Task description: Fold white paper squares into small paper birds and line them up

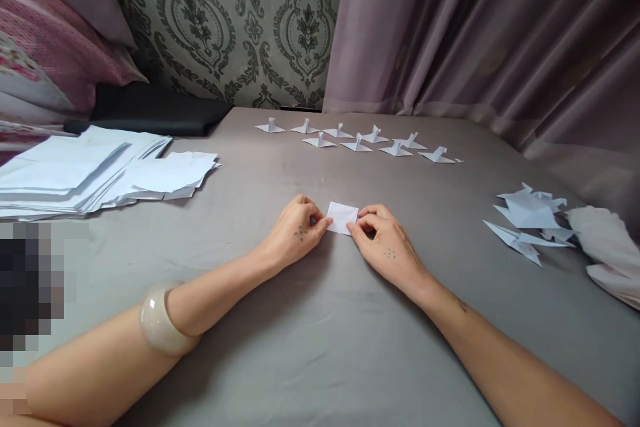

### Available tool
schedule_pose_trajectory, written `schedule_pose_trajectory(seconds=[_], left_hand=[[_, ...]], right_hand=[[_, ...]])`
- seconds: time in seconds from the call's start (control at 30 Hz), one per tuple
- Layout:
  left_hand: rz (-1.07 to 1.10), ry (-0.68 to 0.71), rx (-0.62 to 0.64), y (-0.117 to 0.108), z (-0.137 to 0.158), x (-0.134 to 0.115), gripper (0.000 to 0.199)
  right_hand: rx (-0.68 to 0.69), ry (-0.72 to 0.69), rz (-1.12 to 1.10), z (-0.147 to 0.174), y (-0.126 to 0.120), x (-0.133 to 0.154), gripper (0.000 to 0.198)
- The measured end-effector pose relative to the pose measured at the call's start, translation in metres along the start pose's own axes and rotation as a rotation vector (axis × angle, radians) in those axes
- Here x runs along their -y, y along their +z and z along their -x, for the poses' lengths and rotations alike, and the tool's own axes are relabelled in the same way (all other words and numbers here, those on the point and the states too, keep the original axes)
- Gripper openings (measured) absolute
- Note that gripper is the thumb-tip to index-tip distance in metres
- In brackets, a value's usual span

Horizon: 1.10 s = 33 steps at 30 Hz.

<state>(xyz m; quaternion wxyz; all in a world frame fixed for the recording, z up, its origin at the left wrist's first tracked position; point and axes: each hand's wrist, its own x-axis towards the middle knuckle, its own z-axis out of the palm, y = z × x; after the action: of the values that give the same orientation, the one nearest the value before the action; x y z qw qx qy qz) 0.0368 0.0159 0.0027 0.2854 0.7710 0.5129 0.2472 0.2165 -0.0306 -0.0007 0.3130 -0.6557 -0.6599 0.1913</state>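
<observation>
A small white folded paper [343, 217] is held up a little way in front of me, over the grey cloth surface [310, 347]. My left hand [299, 230] pinches its left edge between thumb and fingers. On the opposite side, my right hand [384, 238] grips the right edge in the same way. The paper looks like a flat square; how many layers it has I cannot tell. A pale bangle [165, 320] sits on my left forearm.
Several folded paper birds [359, 143] stand in two rows at the back. Larger folded paper figures [530, 207] lie at the right beside a crumpled pale cloth [603, 240]. Stacked white sheets [65, 163] are on the left, before a dark folded item [155, 107].
</observation>
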Motion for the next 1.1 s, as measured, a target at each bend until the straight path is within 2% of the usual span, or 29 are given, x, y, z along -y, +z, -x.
schedule_pose_trajectory(seconds=[0.13, 0.23, 0.33, 0.43, 0.5, 0.6, 0.7, 0.97, 1.1], left_hand=[[-0.056, 0.015, 0.009, 0.002, 0.0, 0.003, 0.023], [-0.122, 0.081, -0.015, 0.004, 0.001, 0.008, 0.018], [-0.225, 0.248, -0.053, 0.005, 0.003, 0.008, 0.012], [-0.359, 0.463, 0.066, 0.001, 0.005, 0.005, 0.024], [-0.426, 0.543, 0.152, -0.001, 0.008, 0.003, 0.033], [-0.497, 0.548, 0.188, -0.003, 0.011, 0.004, 0.041], [-0.548, 0.525, 0.183, -0.003, 0.014, 0.007, 0.043], [-0.535, 0.477, 0.133, -0.008, 0.015, 0.001, 0.027], [-0.5, 0.466, 0.131, -0.009, 0.01, 0.003, 0.032]], right_hand=[[-0.043, -0.02, 0.021, 0.0, 0.003, -0.004, 0.023], [-0.053, -0.029, 0.041, 0.0, 0.005, -0.007, 0.018], [-0.052, -0.048, 0.051, 0.002, 0.005, -0.007, 0.009], [-0.003, -0.146, 0.112, 0.004, 0.004, -0.005, 0.019], [0.042, -0.225, 0.183, 0.005, 0.003, -0.003, 0.03], [0.098, -0.295, 0.287, 0.006, 0.0, -0.001, 0.043], [0.124, -0.302, 0.366, 0.007, -0.002, -0.001, 0.048], [0.104, -0.307, 0.351, 0.007, -0.003, -0.004, 0.04], [0.106, -0.313, 0.311, 0.005, -0.004, -0.003, 0.038]])
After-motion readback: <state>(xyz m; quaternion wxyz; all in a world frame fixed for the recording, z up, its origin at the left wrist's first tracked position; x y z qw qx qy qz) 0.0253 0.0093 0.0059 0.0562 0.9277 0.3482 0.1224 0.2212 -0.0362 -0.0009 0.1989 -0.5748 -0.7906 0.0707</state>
